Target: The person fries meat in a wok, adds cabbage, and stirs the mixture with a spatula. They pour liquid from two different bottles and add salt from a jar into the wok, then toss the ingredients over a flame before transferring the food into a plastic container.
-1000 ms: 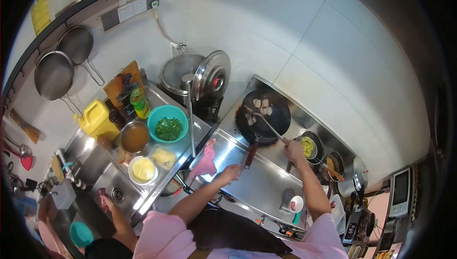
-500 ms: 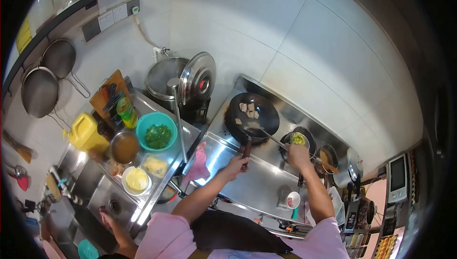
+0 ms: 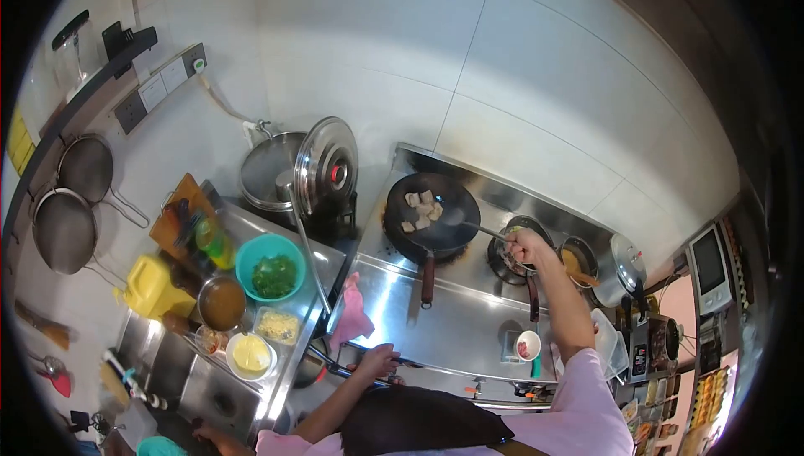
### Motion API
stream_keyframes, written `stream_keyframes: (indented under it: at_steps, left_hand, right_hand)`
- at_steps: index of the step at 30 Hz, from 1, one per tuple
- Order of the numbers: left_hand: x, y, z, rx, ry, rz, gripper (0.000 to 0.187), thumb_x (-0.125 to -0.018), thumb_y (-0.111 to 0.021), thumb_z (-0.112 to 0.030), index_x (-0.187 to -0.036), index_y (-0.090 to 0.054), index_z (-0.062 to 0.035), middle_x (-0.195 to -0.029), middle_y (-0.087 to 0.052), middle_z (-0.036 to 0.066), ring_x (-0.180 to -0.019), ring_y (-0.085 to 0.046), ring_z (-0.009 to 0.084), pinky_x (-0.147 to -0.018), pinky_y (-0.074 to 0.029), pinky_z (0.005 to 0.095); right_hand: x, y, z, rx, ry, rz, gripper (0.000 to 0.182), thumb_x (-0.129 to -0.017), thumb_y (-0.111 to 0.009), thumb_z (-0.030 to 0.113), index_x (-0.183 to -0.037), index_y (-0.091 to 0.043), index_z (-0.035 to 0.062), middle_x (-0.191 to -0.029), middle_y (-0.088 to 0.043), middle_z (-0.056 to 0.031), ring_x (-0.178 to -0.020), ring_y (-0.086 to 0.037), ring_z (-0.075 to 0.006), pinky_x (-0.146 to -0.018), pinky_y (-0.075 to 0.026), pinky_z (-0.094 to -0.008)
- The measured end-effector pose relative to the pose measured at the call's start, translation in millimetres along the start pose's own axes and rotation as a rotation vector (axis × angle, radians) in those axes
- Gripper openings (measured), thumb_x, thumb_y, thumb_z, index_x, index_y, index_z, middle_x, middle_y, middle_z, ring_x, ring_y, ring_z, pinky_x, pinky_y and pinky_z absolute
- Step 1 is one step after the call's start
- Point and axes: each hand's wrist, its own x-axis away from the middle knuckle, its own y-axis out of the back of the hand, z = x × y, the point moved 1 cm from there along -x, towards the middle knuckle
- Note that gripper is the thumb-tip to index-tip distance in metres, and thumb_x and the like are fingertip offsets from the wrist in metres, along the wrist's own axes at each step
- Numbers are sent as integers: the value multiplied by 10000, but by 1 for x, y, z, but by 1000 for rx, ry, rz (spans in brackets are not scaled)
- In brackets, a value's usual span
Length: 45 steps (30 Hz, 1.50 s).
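Note:
My right hand [image 3: 526, 248] is closed around the long handle of a ladle [image 3: 481, 229], whose bowl rests inside a dark wok [image 3: 431, 242]. Several pale browned chunks of food [image 3: 425, 207] sit in the wok, left of the ladle. The wok's brown handle [image 3: 428, 280] points toward me with no hand on it. My left hand [image 3: 379, 362] is low at the front edge of the steel stove [image 3: 435, 322], fingers curled by the control area; what they grip, if anything, is hidden. A pink cloth [image 3: 352, 309] hangs just above that hand.
Right of the wok stand a smaller pan [image 3: 533, 297] and a pot [image 3: 578, 259]. A small white cup [image 3: 527, 345] sits at the stove's front. Leftward are a teal bowl of greens [image 3: 272, 267], a steaming stockpot [image 3: 272, 175] and another person's hand [image 3: 205, 431] by the sink.
My left hand has let go of the wok handle and dropped to the stove's front edge. My right hand keeps the ladle, its bowl still in the wok. The whole view has shifted.

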Motion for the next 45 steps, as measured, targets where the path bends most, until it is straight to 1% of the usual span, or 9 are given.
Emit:
stream_keyframes:
  at_steps: [3,8,13,17,20,26,36,39,45]
  left_hand:
    - [-3,8,18,25,-28,6,478,-997,-558,-285,-1378,-459,-13,-1192,-654,152,-892,-666,208,-735,-569,308]
    - [-11,17,31,-14,-34,30,516,-1004,-546,-353,-1389,-461,-21,-1202,-639,147,-942,-672,232,-782,-564,381]
    - [-12,8,20,-52,5,30,499,-1005,-538,-346,-1390,-462,-37,-1195,-642,128,-883,-662,201,-755,-566,361]
    - [0,-4,-7,-86,81,50,480,-1013,-522,-334,-1397,-458,-53,-1192,-646,119,-844,-652,184,-746,-568,339]
    - [11,-13,-29,-89,131,36,420,-955,-607,-262,-1340,-492,-142,-1119,-667,91,-851,-666,165,-602,-485,277]
    - [-23,-1,-11,-107,-25,124,453,-1012,-534,-264,-1392,-457,-29,-1197,-649,127,-925,-655,183,-806,-557,331]
    - [-16,-12,-11,-136,-4,71,445,-1017,-520,-262,-1393,-452,-35,-1181,-659,128,-874,-669,187,-742,-558,329]
    - [-9,-17,-10,-151,-18,-18,363,-1026,-506,-220,-1345,-497,-48,-1130,-663,138,-833,-668,176,-702,-579,324]
    - [7,-60,-14,0,-502,-192,265,-1008,-495,-110,-1253,-562,-31,-933,-686,96,-699,-600,107,-618,-479,222]
  right_hand:
    - [-55,-14,-5,-216,-67,118,204,-951,-543,132,-773,-509,38,-618,-496,-32,-387,-348,-70,-305,-274,-242]
    - [-10,-77,22,391,457,-74,146,-890,-641,152,-938,-692,25,-591,-527,-13,-407,-381,-83,-364,-315,-284]
    - [-23,-97,9,1316,907,-185,466,-793,-686,146,-1258,-671,174,-858,-733,-120,-729,-707,-289,-647,-549,-419]
    - [60,-107,0,1727,747,-323,458,-829,-594,138,-1267,-663,251,-987,-724,-139,-918,-702,-322,-780,-566,-449]
    - [101,-98,-5,1683,643,-367,497,-814,-570,117,-1284,-661,251,-937,-720,-168,-873,-703,-342,-765,-546,-475]
    - [181,-100,-20,1644,690,-444,334,-841,-565,108,-1143,-706,138,-876,-715,-163,-847,-710,-340,-710,-560,-454]
    - [50,-94,-93,1237,751,-647,249,-828,-583,113,-1066,-657,110,-871,-693,-154,-862,-690,-362,-733,-545,-490]
    - [17,-97,-105,1176,712,-597,466,-790,-639,104,-1252,-582,81,-967,-676,-196,-851,-701,-362,-728,-562,-470]
    - [19,-77,-139,1209,785,-496,413,-825,-594,114,-1236,-559,104,-956,-663,-172,-809,-695,-375,-712,-556,-502]
